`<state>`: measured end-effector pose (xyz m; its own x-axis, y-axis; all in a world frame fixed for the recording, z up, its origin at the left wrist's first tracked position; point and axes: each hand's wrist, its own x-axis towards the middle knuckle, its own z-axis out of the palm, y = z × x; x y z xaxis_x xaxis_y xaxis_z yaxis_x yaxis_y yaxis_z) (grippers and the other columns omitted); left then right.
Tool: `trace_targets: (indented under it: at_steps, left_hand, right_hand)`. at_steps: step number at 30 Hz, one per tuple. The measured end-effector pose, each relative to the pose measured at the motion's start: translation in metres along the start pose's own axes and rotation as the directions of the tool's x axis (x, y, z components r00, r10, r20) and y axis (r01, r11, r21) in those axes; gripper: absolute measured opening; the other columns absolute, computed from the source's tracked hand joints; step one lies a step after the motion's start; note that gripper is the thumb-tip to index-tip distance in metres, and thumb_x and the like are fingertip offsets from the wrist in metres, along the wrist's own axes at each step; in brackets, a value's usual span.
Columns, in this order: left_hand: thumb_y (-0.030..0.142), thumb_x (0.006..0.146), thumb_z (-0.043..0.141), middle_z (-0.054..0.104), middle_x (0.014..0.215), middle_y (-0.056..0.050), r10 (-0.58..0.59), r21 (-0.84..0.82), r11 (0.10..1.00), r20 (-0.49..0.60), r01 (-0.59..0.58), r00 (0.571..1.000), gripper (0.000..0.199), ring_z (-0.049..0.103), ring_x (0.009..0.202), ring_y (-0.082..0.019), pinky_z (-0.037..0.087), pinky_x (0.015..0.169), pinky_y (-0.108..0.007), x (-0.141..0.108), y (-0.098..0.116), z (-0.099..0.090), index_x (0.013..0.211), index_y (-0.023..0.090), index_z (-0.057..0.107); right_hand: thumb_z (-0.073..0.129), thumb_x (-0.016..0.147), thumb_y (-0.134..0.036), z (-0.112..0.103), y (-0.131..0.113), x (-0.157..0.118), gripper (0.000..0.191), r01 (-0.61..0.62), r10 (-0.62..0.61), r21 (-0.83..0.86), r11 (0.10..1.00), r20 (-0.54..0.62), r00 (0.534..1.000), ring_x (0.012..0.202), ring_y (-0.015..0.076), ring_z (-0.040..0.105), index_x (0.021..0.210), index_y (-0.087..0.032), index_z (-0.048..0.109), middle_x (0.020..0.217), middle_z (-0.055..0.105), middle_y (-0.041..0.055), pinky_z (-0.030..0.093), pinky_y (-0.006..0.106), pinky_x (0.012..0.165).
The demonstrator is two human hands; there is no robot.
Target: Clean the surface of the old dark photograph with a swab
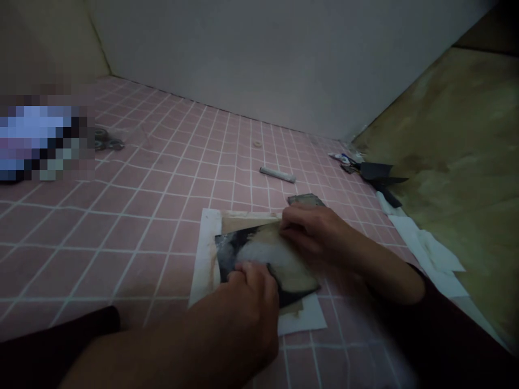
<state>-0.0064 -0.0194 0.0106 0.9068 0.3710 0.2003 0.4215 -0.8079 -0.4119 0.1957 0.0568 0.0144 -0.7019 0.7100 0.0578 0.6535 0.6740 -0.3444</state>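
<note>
Flat on a pink tiled floor (133, 227), a white paper sheet (206, 254), with a tan paper sheet (247, 221) on top of it. Over both, tilted across the pile, a dark and cream sheet (259, 254), black at its corners and pale through the middle.

Left hand (247, 294) closed on the lower edge of the dark and cream sheet, fingers curled over it. Right hand (310, 229) holding the upper right edge of that same sheet in a narrow grip, fingertips pressed to it. Both hands close together, forearms reaching in from the lower left and from the right.

Just past the right hand, a flat grey-edged piece (306, 200), partly behind the fingers. Farther up the tiles, a grey stick (278, 174) and, nearer the wall, a small pale ring (257, 143).

To the right, crumpled white tissue (430, 259) along the tile edge, black pointed pieces (381, 175) and a small colourful packet (340, 158), all beside an olive-brown stained board (446, 135). To the left, dark metal rings (107, 141) next to a blurred blue object (40, 140). Behind everything, a plain grey wall (284, 54).
</note>
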Motion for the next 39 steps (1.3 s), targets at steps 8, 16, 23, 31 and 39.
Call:
trace_targets:
  at_steps: [8, 16, 23, 31, 39]
  left_hand:
    - [0.027, 0.086, 0.048, 0.067, 0.091, -0.02, 0.017, -0.009, 1.0, 0.023, -0.017, 1.0, 0.032, 0.06, 0.071, -0.025, 0.039, 0.051, -0.034, -0.003, 0.003, 0.004, 0.096, 0.005, 0.07]
    - [0.019, 0.084, 0.043, 0.068, 0.088, -0.018, 0.011, -0.001, 1.0, 0.021, -0.011, 1.0, 0.032, 0.062, 0.069, -0.024, 0.039, 0.05, -0.032, -0.001, 0.002, 0.004, 0.097, 0.007, 0.07]
    - [0.022, 0.081, 0.046, 0.068, 0.092, -0.019, 0.043, -0.009, 0.999, 0.022, -0.042, 0.999, 0.031, 0.062, 0.07, -0.026, 0.041, 0.051, -0.034, -0.001, 0.001, 0.004, 0.093, 0.008, 0.071]
    - [0.019, 0.077, 0.045, 0.064, 0.076, -0.013, 0.045, 0.021, 0.999, 0.008, -0.045, 0.999, 0.025, 0.056, 0.059, -0.021, 0.037, 0.047, -0.032, -0.001, -0.001, 0.001, 0.08, 0.011, 0.069]
    - [0.019, 0.079, 0.047, 0.065, 0.078, -0.014, 0.042, 0.023, 0.999, 0.011, -0.042, 0.999, 0.025, 0.057, 0.061, -0.022, 0.036, 0.049, -0.033, 0.001, -0.001, 0.002, 0.084, 0.008, 0.069]
  right_hand:
    - [0.047, 0.09, -0.01, 0.0, -0.003, 0.001, 0.012, 0.057, -0.059, 0.053, 0.997, 0.043, 0.997, 0.073, 0.0142, 0.05, 0.082, -0.018, 0.052, 0.084, 0.054, 0.0025, 0.038, 0.027, 0.066]
    - [0.043, 0.095, -0.014, 0.006, -0.006, 0.001, 0.016, 0.089, -0.089, 0.121, 0.989, -0.009, 0.996, 0.08, 0.015, 0.053, 0.092, -0.018, 0.058, 0.093, 0.057, 0.0056, 0.041, 0.028, 0.071]
    - [0.051, 0.088, -0.01, 0.002, 0.005, 0.002, 0.01, 0.002, -0.001, 0.029, 1.0, -0.033, 0.999, 0.075, 0.0146, 0.052, 0.084, -0.018, 0.054, 0.081, 0.057, 0.0015, 0.039, 0.028, 0.07]
    - [0.051, 0.086, -0.008, -0.004, 0.001, 0.0, 0.015, 0.003, -0.004, 0.02, 1.0, 0.027, 1.0, 0.069, 0.0132, 0.049, 0.076, -0.019, 0.05, 0.074, 0.054, -0.0002, 0.036, 0.026, 0.065]
    - [0.047, 0.09, -0.009, 0.005, -0.004, 0.002, 0.011, 0.093, -0.093, 0.092, 0.991, -0.003, 0.996, 0.077, 0.0145, 0.051, 0.085, -0.017, 0.053, 0.086, 0.055, 0.0032, 0.039, 0.027, 0.069]
